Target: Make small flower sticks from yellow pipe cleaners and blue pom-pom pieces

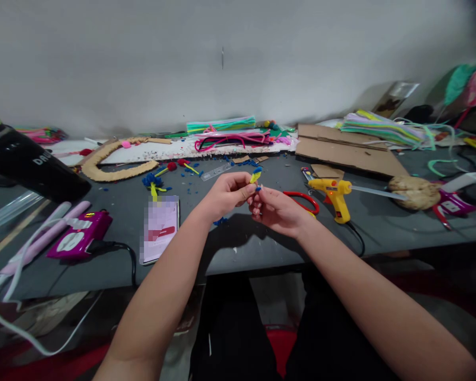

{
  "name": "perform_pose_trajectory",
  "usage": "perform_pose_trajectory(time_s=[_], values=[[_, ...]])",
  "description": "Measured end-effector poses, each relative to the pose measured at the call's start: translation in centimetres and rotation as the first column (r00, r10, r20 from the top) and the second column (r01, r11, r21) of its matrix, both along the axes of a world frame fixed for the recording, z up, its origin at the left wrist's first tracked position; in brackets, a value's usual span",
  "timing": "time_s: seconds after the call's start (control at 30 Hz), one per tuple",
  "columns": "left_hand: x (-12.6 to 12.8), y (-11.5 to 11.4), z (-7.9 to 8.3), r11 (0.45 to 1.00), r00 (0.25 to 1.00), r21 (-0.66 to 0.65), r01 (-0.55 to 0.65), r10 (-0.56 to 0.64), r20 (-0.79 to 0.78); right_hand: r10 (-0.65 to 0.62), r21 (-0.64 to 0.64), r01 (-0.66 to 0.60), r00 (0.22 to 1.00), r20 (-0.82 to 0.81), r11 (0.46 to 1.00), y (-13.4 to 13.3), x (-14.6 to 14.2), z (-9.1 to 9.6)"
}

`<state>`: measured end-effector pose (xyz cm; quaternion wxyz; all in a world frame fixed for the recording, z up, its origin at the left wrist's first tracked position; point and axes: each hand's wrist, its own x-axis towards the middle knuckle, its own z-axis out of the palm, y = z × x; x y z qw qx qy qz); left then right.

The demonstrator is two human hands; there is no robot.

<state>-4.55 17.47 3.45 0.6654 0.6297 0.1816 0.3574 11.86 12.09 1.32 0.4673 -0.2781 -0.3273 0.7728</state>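
My left hand point(227, 194) and my right hand point(275, 210) meet above the grey table point(246, 248), just past its front edge. Together they pinch a small yellow and blue pipe-cleaner piece point(256, 176). The left thumb and fingers close on its yellow top, and the right fingertips close on its lower blue end. Both forearms reach in from the bottom of the view. Red-handled scissors point(303, 201) lie right behind my right hand.
A yellow glue gun point(335, 194) stands right of the scissors. Finished blue and red pipe-cleaner flowers point(155, 182) lie left of centre. A phone point(161, 227), a pink device point(79, 241), cardboard sheets point(343, 150) and pipe-cleaner bundles point(221, 125) fill the table.
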Motion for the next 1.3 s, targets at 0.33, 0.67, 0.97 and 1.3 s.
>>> perform_pose_trajectory(time_s=[0.33,0.67,0.97,1.3], values=[[0.31,0.04,-0.3,0.996,1.0,-0.09,-0.014,0.012,-0.014,-0.02,0.013,0.02,1.0,-0.012,1.0,-0.01,-0.11,-0.04],[0.42,-0.17,-0.05,0.992,0.999,-0.118,-0.037,0.035,-0.02,-0.018,0.038,0.018,1.0,0.006,0.999,0.06,-0.07,-0.13],[0.38,0.05,-0.38,0.994,1.0,-0.103,-0.021,0.019,-0.016,-0.038,0.021,0.037,0.999,0.017,0.999,0.01,-0.15,0.0],[0.33,-0.11,-0.32,0.995,1.0,-0.096,0.011,-0.009,0.026,-0.009,0.029,0.009,1.0,-0.004,1.0,0.0,-0.06,-0.09]])
